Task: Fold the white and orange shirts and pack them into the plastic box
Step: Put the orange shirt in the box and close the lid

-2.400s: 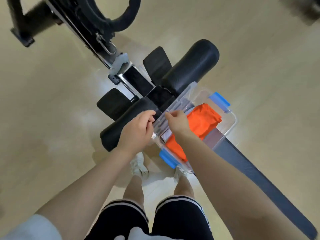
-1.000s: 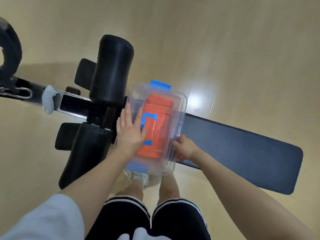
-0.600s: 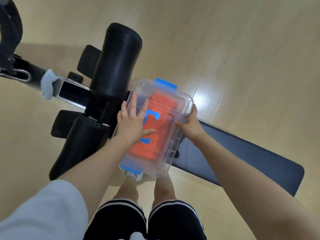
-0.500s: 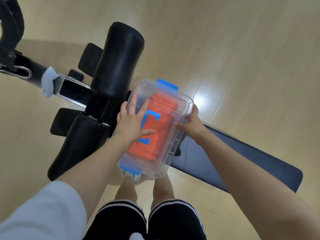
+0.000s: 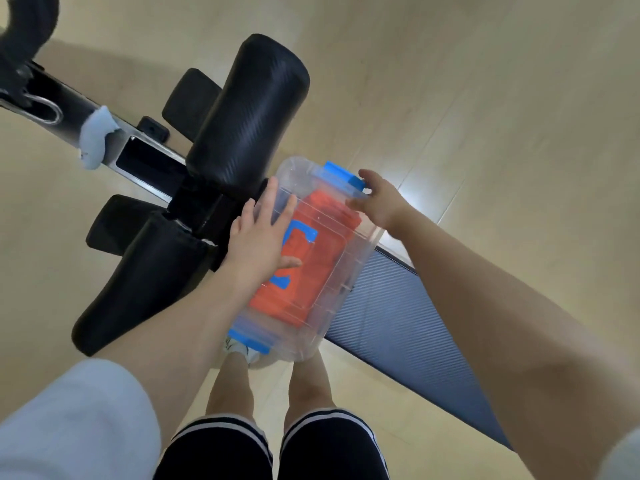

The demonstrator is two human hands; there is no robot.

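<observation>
Packing looks basically done — orange shirt (image 5: 311,261) folded inside the plastic box (image 5: 349,282) at centre frame, lid on. Left hand (image 5: 259,240) lies flat and spread on the lid; right hand (image 5: 379,200) pinches the far blue latch (image 5: 343,176). White shirt — can't spot it.

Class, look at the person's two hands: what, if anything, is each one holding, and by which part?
The left hand presses flat on the lid of the plastic box. The right hand is at the far blue latch; an actual grip cannot be told.
</observation>
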